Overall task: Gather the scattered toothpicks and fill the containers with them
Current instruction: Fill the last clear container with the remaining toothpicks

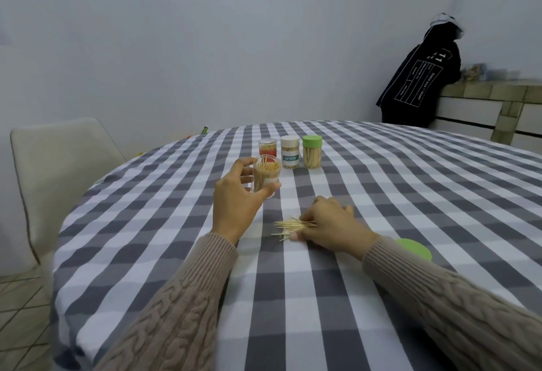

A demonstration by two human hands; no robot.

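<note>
While left hand grips upright container — toothpicks lie crosswise.

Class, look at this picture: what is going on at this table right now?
A person is tidying up toothpicks. The left hand holds an open clear jar, partly filled, upright on the checked tablecloth. The right hand gathers a loose bunch of toothpicks lying on the cloth. Three closed jars stand in a row behind, and a green lid lies by the right wrist.

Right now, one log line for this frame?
left hand: holds open container | right hand: gathering toothpicks | green lid: on cloth
</note>
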